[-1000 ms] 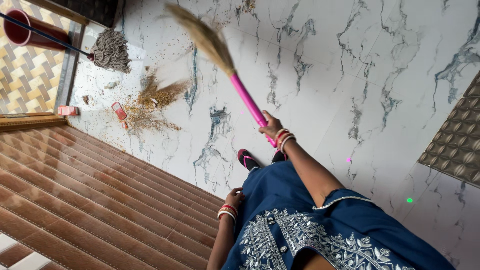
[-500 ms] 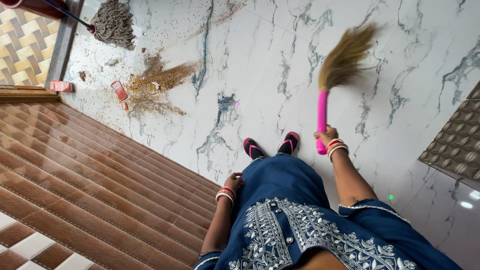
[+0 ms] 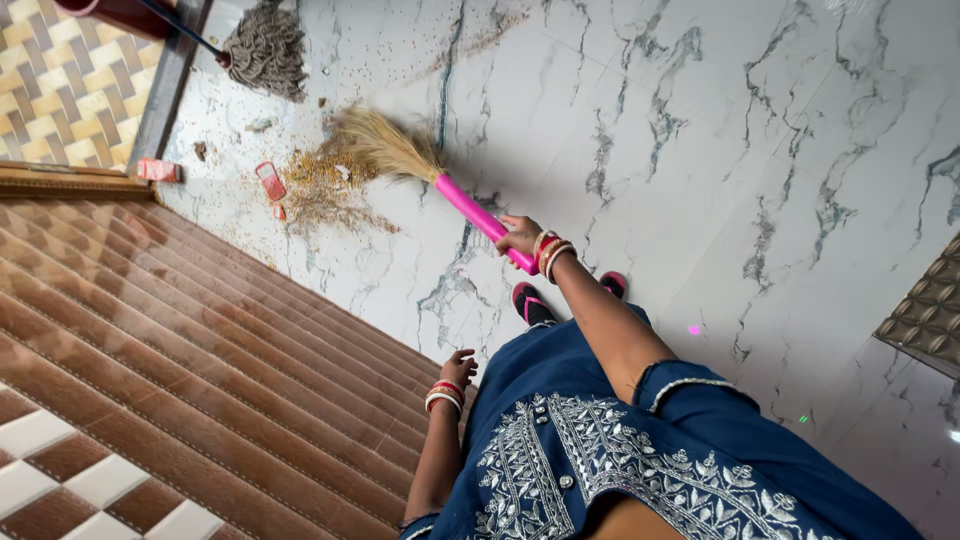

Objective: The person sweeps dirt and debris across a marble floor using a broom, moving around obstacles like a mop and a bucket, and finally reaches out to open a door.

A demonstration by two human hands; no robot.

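Note:
My right hand (image 3: 522, 236) grips the pink handle of a grass broom (image 3: 400, 155). Its straw head lies low on the white marble floor, touching a heap of brown dust and grit (image 3: 318, 185). My left hand (image 3: 458, 368) hangs by my side against my blue embroidered dress, fingers loosely apart, holding nothing. Both wrists carry red and white bangles. My feet in black and pink slippers (image 3: 527, 301) stand just behind the broom hand.
A grey string mop (image 3: 268, 50) lies at the top left with a maroon bucket (image 3: 120, 12) beside it. A small red packet (image 3: 270, 181) and a red box (image 3: 158, 170) sit near the dust. A brown tiled wall (image 3: 180, 340) runs along the left.
The broom swung from raised on my right side down and left across the floor onto the dust heap. My right arm stretched forward and my left hand dropped slightly.

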